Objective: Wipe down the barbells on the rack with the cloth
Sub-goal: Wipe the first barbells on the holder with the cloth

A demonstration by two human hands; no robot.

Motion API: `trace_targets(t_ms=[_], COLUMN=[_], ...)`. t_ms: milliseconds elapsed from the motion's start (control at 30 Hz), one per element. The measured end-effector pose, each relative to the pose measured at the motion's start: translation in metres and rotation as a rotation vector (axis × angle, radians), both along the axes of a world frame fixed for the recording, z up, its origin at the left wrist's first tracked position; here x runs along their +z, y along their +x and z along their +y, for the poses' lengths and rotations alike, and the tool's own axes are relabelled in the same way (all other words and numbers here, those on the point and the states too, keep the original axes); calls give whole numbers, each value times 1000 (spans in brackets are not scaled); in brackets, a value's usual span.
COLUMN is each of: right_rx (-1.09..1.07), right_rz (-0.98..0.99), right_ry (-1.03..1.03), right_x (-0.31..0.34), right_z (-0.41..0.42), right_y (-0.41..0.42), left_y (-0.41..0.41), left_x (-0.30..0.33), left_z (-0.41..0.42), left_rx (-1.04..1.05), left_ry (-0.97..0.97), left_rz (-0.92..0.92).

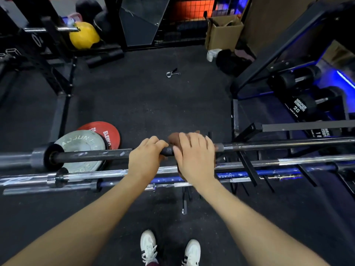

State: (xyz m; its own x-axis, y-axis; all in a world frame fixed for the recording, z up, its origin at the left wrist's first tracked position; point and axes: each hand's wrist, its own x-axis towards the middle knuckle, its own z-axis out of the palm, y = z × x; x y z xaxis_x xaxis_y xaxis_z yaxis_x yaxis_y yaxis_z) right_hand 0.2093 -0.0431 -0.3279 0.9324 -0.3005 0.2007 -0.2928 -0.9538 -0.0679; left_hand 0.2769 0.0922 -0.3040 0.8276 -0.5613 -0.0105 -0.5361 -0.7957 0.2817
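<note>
A dark barbell (92, 155) lies across the top of the low black rack (249, 169), running left to right. My left hand (144, 156) grips its shaft near the middle, fingers curled over the bar. Right beside it my right hand (196, 156) holds a brown cloth (173, 138) wrapped over the same bar; most of the cloth is hidden under the palm. Lower on the rack lie a chrome barbell (86, 174) and a blue barbell (269, 172).
Grey and red weight plates (99, 135) lean on the floor behind the bar at left. A spring collar (172, 72) lies on the black floor. A dumbbell rack (307, 96) stands at right, a squat rack (48, 54) at left, a cardboard box (222, 33) at the back. My white shoes (169, 248) are below.
</note>
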Motion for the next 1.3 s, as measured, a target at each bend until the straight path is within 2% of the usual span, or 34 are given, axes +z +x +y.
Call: trace_targets(t_ms=[67, 167, 233, 333, 367, 400, 433, 500, 600, 767, 833, 933, 967, 1033, 1100, 1200, 1300], right_rx=[53, -34, -28, -89, -107, -91, -74, 8, 91, -66, -49, -146, -158, -149, -84, -79, -32], right_rz=[-73, -60, 69, 366, 369, 306, 172, -10, -107, 16, 239, 381, 351, 114, -29, -68, 148], right_ry=[-38, -52, 7, 336, 369, 315, 194, 96, -13, -23, 116, 402, 350, 116, 25, 51, 125], right_x=[-12, 0, 19, 31, 31, 32, 27, 7, -18, 10, 27, 33, 33, 19, 3, 5, 24], right_z=[1, -3, -3, -15, -16, -13, -8, 3, 8, 20, 14, 9, 14, 31, 45, 41, 31], right_y=[-10, 17, 33, 55, 56, 51, 40, 10, -9, 37, 50, 66, 62, 36, 16, 31, 54], left_y=[-2, -3, -2, -2, -1, 1, 3, 10, 16, 14, 13, 13, 13, 14, 13, 13, 15], left_x=[-1, -4, -4, -2, -1, 0, 1, 1, 0, -6, -6, -3, -3, -2, -2, -5, -6], left_z=[-1, -2, -2, 0, 2, 5, 11, 24, 35, 31, 34, 37, 37, 37, 35, 33, 32], left_rx=[14, 5, -3, -35, -58, -83, -93, -64, -1, 21, 12, -2, -6, 10, 26, 13, 18], left_ry=[-31, -55, -46, -32, -37, -39, -41, -35, -18, -41, -54, -42, -30, -39, -52, -38, -11], left_rz=[5, -21, -39, -20, -8, -7, -10, -8, 32, 10, -1, 6, 13, 25, 20, 6, 8])
